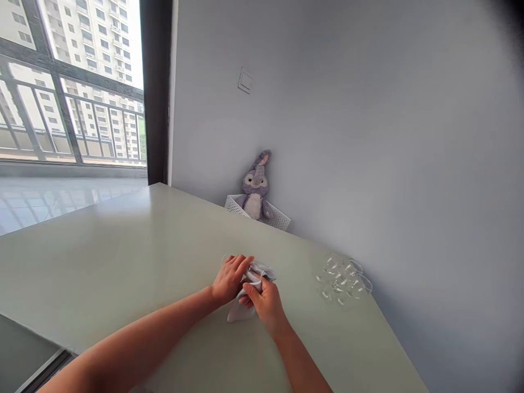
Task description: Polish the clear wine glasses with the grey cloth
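Over the table, my two hands are close together at a crumpled white cloth (241, 312). My right hand (265, 299) grips the cloth, with its thumb on top and the fingers curled beneath. Part of the cloth hangs down toward me, and another fold shows beyond the fingers. My left hand (231, 277) is closed, palm down, around a clear glass (223, 258). Only a thin bit of the rim shows to the left of the knuckles; the rest is hidden by the hand and cloth.
Several clear glasses (341, 281) stand clustered near the right edge of the pale green table (164, 234). Behind the table, a plush rabbit (254, 191) sits in a white perforated basket (280, 219) against the grey wall. A window is at the left.
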The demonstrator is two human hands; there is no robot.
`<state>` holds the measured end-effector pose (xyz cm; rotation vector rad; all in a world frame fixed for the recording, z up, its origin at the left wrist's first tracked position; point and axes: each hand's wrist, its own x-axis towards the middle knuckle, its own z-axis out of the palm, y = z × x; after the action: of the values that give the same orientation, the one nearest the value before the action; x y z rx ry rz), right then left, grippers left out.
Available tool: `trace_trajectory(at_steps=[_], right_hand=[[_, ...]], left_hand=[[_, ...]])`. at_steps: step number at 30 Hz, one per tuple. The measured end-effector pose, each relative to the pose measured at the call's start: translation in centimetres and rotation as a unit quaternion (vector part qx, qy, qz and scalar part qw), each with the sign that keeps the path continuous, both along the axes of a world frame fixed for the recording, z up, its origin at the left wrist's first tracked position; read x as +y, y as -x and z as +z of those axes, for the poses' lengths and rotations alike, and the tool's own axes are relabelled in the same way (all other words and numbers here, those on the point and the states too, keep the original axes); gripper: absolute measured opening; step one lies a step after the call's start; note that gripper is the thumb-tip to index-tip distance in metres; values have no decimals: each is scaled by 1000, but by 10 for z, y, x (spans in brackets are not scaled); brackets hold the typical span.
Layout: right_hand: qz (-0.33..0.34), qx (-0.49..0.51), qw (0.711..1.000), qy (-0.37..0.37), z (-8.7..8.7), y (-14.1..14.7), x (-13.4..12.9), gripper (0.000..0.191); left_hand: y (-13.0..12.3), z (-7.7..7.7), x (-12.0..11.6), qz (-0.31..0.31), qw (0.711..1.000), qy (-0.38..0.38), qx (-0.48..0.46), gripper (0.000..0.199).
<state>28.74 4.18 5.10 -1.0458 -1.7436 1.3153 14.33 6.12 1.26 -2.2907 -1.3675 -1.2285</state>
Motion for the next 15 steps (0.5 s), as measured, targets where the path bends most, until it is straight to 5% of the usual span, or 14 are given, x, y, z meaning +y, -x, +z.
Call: trace_trajectory(at_steps=[6,11,15], right_hand=[[-33,107,986,120,-10,-12,4,37],[-84,305,913,259,-15,-35,8,30],[-28,171,974,148,5,-54,-14,25]], left_hand=[[-6,13,-3,30,993,-15,111,35],[-10,25,-5,8,983,-54,178,30],[-9,38,-9,-95,986,62,122,44]])
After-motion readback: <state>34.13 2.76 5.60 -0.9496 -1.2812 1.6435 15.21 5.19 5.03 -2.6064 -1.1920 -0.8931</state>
